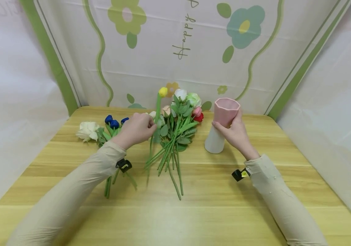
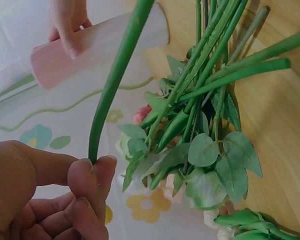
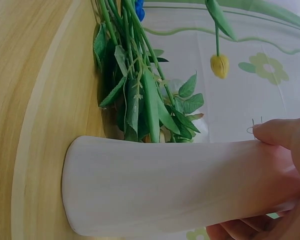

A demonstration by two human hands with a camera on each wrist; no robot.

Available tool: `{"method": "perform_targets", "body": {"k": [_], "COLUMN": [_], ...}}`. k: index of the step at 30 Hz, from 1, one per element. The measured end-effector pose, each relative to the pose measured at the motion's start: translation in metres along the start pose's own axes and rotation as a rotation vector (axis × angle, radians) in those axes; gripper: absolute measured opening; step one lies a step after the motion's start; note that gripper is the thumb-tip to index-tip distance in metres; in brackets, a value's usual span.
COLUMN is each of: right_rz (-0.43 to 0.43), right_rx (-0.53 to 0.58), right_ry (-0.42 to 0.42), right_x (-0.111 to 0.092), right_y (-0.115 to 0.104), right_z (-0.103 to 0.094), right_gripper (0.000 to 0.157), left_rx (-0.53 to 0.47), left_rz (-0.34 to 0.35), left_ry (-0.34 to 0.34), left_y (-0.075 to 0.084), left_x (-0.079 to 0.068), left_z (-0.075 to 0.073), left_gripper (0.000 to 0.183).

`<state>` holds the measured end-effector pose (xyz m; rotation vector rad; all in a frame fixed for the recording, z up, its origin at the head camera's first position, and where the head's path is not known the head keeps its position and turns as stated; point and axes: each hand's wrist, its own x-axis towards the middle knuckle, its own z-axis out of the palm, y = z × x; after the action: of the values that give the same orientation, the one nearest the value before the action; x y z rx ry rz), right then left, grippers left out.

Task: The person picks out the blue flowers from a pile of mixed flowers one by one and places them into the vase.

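Observation:
My left hand [image 1: 136, 128] pinches the green stem [image 2: 115, 75] of a yellow tulip [image 1: 163, 92] between thumb and fingertips. The tulip stands upright above the table, its bloom above the hand and its stem hanging below. My right hand [image 1: 236, 132] grips the upper part of a pink-and-white vase [image 1: 216, 140], thumb on the near left side. The vase is upright with its base at the tabletop, and its faceted pink rim faces up. In the right wrist view the white body of the vase [image 3: 160, 187] fills the lower middle.
A bunch of artificial flowers [image 1: 175, 130], white, pale green, pink and red, lies mid-table with stems toward me. At left lie a cream rose [image 1: 88, 131] and blue tulips [image 1: 112, 123], partly behind my left hand. A printed cloth [image 1: 163, 58] hangs behind the wooden table [image 1: 193, 218].

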<state>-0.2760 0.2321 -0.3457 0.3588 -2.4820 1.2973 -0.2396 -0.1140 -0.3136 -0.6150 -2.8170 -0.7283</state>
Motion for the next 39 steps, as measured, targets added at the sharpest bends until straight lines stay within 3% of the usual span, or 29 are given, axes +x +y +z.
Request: {"method": "perform_targets", "body": {"k": [9, 17, 28, 33, 39], "right_rz": [-0.012, -0.010, -0.010, -0.019, -0.021], "right_rx": [-0.014, -0.016, 0.004, 0.007, 0.007], "right_ry": [0.006, 0.012, 0.009, 0.011, 0.014], "right_x": [-0.001, -0.001, -0.002, -0.003, -0.003], "right_y": [0.001, 0.000, 0.001, 0.001, 0.001], "right_z": [0.000, -0.001, 0.001, 0.001, 0.001], "right_gripper": [0.099, 0.100, 0.100, 0.099, 0.098], "left_rx": [0.059, 0.199, 0.329, 0.367, 0.367], "left_rz": [0.065, 0.097, 0.001, -0.076, -0.110], "left_ry": [0.000, -0.010, -0.086, -0.126, -0.153], "left_y": [0.018, 0.034, 0.041, 0.045, 0.052], "left_x": [0.032, 0.064, 0.098, 0.108, 0.115], "left_z": [0.015, 0.027, 0.054, 0.061, 0.068], "left_gripper": [0.045, 0.040, 0.025, 0.013, 0.008]}}
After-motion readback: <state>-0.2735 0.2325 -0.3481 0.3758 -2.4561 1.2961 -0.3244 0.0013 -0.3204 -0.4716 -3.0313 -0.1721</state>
